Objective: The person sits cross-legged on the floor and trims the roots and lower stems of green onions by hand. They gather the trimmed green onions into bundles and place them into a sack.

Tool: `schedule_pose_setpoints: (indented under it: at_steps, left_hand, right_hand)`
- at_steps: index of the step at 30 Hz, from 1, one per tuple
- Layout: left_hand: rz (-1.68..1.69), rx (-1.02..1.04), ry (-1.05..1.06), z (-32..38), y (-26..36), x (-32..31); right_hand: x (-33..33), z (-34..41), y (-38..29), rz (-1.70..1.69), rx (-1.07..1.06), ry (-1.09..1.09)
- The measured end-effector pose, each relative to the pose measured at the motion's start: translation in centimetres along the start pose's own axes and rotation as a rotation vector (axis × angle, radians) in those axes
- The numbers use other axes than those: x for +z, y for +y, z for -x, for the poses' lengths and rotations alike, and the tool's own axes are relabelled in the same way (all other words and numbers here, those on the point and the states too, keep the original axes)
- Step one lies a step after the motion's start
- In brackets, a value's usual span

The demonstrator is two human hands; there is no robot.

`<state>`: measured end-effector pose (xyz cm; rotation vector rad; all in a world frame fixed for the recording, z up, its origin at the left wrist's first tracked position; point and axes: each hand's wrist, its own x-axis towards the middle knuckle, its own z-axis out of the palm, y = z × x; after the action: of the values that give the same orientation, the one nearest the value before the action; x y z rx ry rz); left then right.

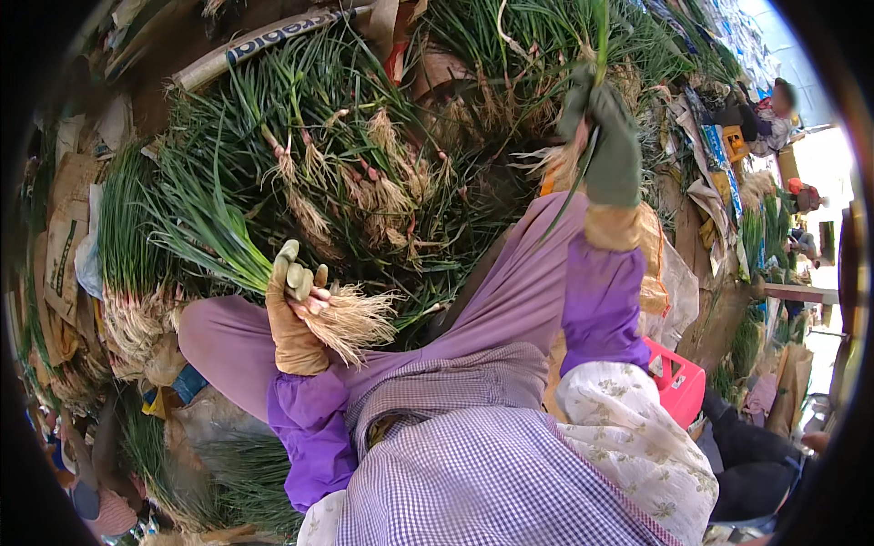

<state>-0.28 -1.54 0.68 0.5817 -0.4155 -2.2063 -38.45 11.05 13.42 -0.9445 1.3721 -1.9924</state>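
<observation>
My left hand, in a tan and grey work glove, is closed around a bunch of spring onions. Its pale roots point right, over my lap, and the green leaves fan out to the upper left. At the upper right my raised right hand, in a dark green glove with a tan cuff, grips a few spring onion stalks. Their roots hang below the fingers. Between my knees lies a loose heap of spring onions, with pinkish bulbs and tangled roots showing.
Bundled spring onions stand beside my left knee, and more lie behind it. A rolled printed sack lies beyond the heap. A pink plastic crate or stool is by my right side. Several people are at the right and lower left.
</observation>
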Motion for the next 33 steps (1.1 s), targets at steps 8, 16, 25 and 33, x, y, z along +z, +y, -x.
schedule_pose_setpoints:
  at_steps: [8,16,25,33]
  left_hand:
    - [-0.193,0.127,0.192,0.7,0.9,2.2]
    - [-0.075,0.151,-0.181,-2.8,8.3,2.1]
    - [0.084,0.035,-0.288,-4.4,10.3,-0.1]
    - [0.042,0.064,-0.185,-4.8,9.9,-2.6]
  right_hand:
    - [-2.5,-15.9,-0.1,1.546,-0.083,0.173]
    - [9.2,5.5,21.4,1.131,0.315,-1.43]
    - [5.5,18.6,32.2,1.334,0.389,-1.856]
    - [2.0,4.5,20.5,1.777,0.815,-1.76]
